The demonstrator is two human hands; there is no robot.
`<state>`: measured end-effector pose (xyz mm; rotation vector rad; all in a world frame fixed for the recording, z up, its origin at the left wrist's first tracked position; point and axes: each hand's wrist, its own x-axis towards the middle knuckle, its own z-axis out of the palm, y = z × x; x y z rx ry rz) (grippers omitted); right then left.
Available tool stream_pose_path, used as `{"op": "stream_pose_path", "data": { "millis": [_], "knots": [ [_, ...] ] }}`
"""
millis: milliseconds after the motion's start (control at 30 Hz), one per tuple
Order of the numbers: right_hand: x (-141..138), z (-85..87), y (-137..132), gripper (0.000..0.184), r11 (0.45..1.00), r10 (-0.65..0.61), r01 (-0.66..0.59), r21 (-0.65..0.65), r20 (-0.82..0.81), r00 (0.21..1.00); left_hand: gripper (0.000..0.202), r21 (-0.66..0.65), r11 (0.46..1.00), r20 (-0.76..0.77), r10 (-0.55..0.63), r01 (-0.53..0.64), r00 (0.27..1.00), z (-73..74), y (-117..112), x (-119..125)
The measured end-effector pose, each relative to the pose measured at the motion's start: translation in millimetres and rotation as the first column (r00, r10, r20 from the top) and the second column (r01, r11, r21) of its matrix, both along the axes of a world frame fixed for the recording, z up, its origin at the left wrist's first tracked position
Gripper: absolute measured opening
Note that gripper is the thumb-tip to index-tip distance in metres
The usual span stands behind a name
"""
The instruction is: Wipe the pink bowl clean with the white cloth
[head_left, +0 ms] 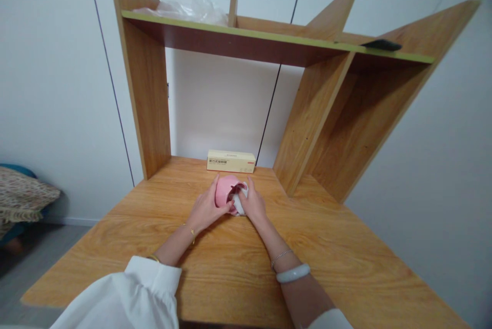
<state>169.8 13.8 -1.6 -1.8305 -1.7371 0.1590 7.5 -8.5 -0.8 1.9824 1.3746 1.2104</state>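
My left hand (205,208) is wrapped round the left side of a rounded pink hollow container (224,191), tilted with its opening towards the right. A bunched white cloth or tissue (239,205) lies at that opening, partly inside it. Closed on the white piece is my right hand (253,205), with some fingers at the container's rim. A dark reddish shape shows in the opening, too small to make out. Both hands are above the middle of the wooden desk (230,262).
A long cream box (230,161) with printed lettering stands behind the hands. Wooden shelving (307,124) rises along the back and right. Clear plastic wrap (192,10) and a dark flat item (382,44) lie on the upper shelf. A fringed cover (26,193) hangs at far left.
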Motion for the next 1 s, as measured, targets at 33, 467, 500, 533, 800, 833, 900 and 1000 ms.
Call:
{"op": "stream_pose_path", "data": {
  "millis": [33, 467, 500, 533, 800, 833, 900, 1000],
  "knots": [
    [0, -2.9, 2, 0.059, 1.0, 0.009, -0.008, 0.025, -0.042, 0.999, 0.097, -0.004, 1.0, 0.089, -0.03, 0.031, 0.996, -4.0, 3, 1],
    [-9, 14.8, -10, 0.077, 0.993, -0.117, 0.115, 0.028, 0.113, 0.987, 0.071, 0.134, 0.99, 0.035, 0.028, -0.033, 0.999, 6.4, -1, -2],
    [-10, 17.8, -12, 0.076, 0.991, -0.13, 0.127, 0.032, 0.161, 0.978, 0.071, 0.129, 0.99, 0.01, 0.061, -0.062, 0.998, 9.7, -3, -3],
    [-11, 19.9, -14, 0.076, 0.991, -0.133, 0.129, 0.037, 0.194, 0.972, 0.071, 0.121, 0.989, -0.008, 0.089, -0.088, 0.996, 12.3, -5, -3],
    [-12, 16.9, -15, 0.072, 0.996, -0.087, 0.083, 0.037, 0.152, 0.985, 0.071, 0.067, 0.986, -0.06, 0.156, -0.152, 0.986, 16.0, -9, -2],
    [-11, 16.6, -14, 0.071, 0.996, -0.083, 0.078, 0.039, 0.151, 0.985, 0.07, 0.066, 0.985, -0.066, 0.164, -0.16, 0.984, 16.4, -9, -3],
    [-11, 16.5, -14, 0.071, 0.996, -0.082, 0.076, 0.046, 0.154, 0.985, 0.07, 0.06, 0.983, -0.079, 0.18, -0.175, 0.98, 17.7, -10, -2],
    [-11, 16.5, -14, 0.07, 0.995, -0.088, 0.081, 0.057, 0.139, 0.986, 0.069, 0.044, 0.982, -0.097, 0.189, -0.185, 0.977, 19.1, -11, -2]
  ]
}}
